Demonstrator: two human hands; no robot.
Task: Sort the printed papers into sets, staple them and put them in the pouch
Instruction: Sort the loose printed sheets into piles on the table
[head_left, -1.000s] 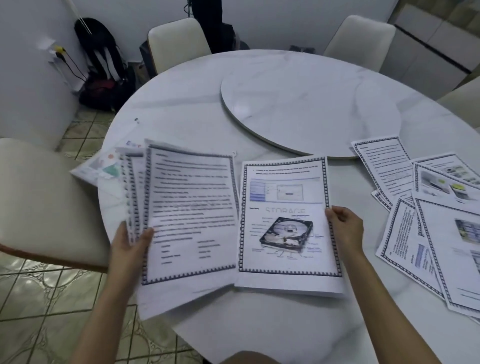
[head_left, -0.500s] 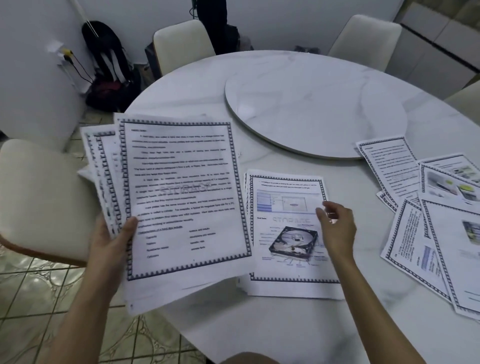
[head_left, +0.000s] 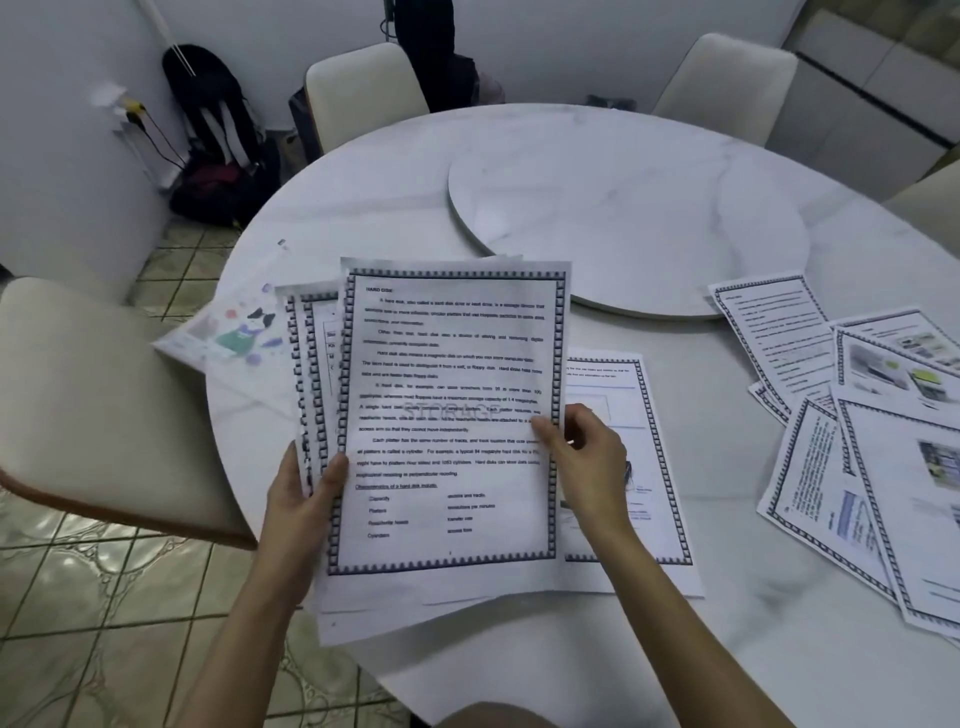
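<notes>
Left hand (head_left: 301, 501) grips the fanned stack of papers (head_left: 310, 364) at its left edge; right hand (head_left: 589, 462) pinches the top sheet (head_left: 452, 384) at its right edge. It is headed "HARD DISK", watermarked "STORAGE". More sheets (head_left: 878, 467) lie right on the surface (head_left: 597, 660); the cartoon-printed pouch (head_left: 234, 332) lies far left.

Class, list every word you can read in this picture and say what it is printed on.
"HARD DISK": heading of the top sheet.
"STORAGE": faint watermark across it.
"Capacity", "Platters", "Cylinders": list near its foot.
Its body text and the loose sheets at the right: too blurred to read.
</notes>
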